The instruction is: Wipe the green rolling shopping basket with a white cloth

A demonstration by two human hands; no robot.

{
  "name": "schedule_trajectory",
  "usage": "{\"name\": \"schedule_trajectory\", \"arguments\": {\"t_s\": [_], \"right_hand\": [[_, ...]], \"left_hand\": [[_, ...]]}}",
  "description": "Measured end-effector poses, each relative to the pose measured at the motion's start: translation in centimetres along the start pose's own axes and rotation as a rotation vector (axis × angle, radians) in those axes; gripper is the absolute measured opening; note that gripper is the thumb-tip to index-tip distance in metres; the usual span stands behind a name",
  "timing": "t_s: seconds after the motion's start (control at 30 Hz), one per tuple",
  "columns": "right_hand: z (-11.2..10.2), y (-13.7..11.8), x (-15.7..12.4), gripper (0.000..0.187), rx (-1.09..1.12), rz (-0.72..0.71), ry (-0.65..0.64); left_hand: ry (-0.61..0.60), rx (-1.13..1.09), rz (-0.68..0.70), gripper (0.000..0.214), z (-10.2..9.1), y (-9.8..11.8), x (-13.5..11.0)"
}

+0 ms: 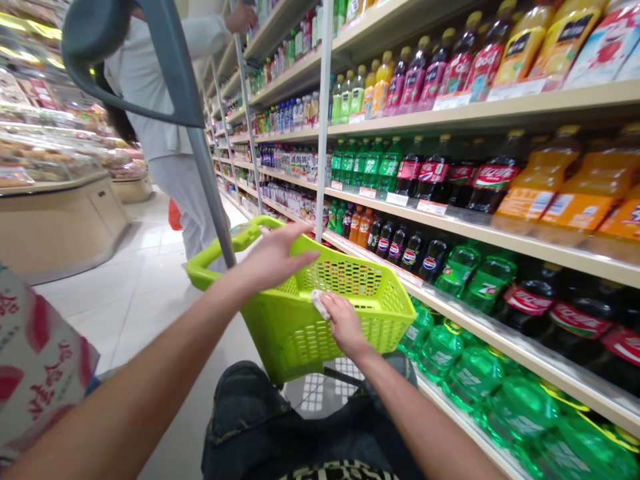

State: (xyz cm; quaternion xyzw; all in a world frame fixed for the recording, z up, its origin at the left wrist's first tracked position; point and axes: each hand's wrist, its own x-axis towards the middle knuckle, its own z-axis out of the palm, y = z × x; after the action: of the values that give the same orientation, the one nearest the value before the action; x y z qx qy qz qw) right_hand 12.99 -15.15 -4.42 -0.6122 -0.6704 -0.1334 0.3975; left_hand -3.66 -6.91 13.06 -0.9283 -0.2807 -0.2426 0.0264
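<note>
A lime-green shopping basket [295,327] with pierced sides stands in front of my knees. From its left end a long grey pull handle [173,80] rises toward the upper left. My left hand [280,257] hovers over the basket's left part, fingers stretched and apart, holding nothing. A wad of white cloth or tissue [320,305] is pinched in my right hand [347,327], against the basket's near rim. Through the openings the inside of the basket shows bare green plastic; my left hand and forearm cover part of it.
Shelves of bottled drinks [385,243] line the right side, with large green bottles [475,373] low down beside the basket. Beyond the handle, a person in light clothes [170,133] reaches to a shelf. A rounded display counter [65,220] and a red-and-white printed bag [45,360] are at left.
</note>
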Motion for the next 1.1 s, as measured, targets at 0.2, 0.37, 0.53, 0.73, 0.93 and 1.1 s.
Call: {"name": "schedule_trajectory", "arguments": {"t_s": [0.2,0.37,0.53,0.73,0.93,1.1], "right_hand": [[-5.7,8.9,-5.8,0.049,-0.242,0.190,0.118],[-3.3,6.8,-4.6,0.048,-0.233,0.170,0.140],[-2.2,6.2,-4.0,0.048,-0.236,-0.003,0.062],[-7.4,13.5,-8.5,0.044,-0.437,0.291,0.219],[-0.8,8.1,-4.4,0.050,-0.270,0.133,0.172],[-2.1,10.6,-4.5,0.047,-0.306,0.119,0.120]], "left_hand": [[-0.209,0.314,0.018,0.024,6.9,-2.2,-3.6],[-0.189,0.391,0.052,0.019,8.1,-3.0,-3.7],[-0.132,0.398,0.080,0.018,8.0,-3.7,-3.4],[-0.092,0.401,0.077,0.019,8.6,-4.9,-3.4],[-0.101,0.421,0.032,0.019,8.8,-5.9,-3.1],[-0.156,0.436,-0.034,0.021,8.4,-6.5,-3.2]]}}
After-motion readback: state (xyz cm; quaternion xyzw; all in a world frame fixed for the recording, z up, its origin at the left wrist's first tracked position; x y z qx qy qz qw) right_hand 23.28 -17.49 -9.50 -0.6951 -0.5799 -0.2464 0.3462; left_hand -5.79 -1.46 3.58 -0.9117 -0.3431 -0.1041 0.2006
